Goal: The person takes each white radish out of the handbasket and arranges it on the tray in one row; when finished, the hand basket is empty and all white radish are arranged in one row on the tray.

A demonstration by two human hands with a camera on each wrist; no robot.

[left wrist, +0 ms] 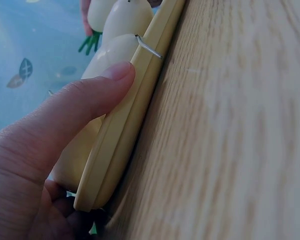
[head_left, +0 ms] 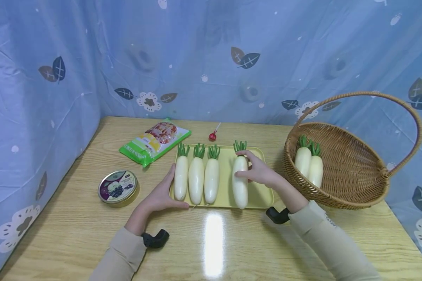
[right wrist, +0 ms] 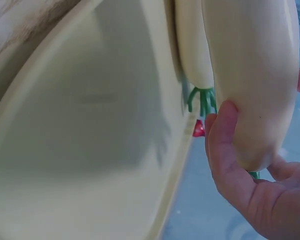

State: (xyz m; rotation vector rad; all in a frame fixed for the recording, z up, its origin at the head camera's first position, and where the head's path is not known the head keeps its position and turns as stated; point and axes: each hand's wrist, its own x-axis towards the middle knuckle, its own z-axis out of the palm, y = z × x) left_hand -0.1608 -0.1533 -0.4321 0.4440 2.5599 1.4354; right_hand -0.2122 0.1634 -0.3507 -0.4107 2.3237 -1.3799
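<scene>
Midway, I'd say: three white radishes (head_left: 196,180) lie in the tray (head_left: 226,183), two more (head_left: 315,171) in the basket (head_left: 351,164).
In front of me, the right hand (head_left: 256,168) clamps another radish (head_left: 240,191) over the tray; the left hand (head_left: 161,195) grips the tray's near-left corner.

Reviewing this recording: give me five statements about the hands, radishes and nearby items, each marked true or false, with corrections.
1. The right hand grips a long white radish with a green top. True.
2. Three radishes lie in the brown wicker basket. False: the basket holds two radishes.
3. The left hand touches the pale yellow rectangular tray. True.
4. The red lollipop lies inside the tray. False: the lollipop lies behind it.
5. The round purple-lidded tin stands left of the tray. True.
</scene>
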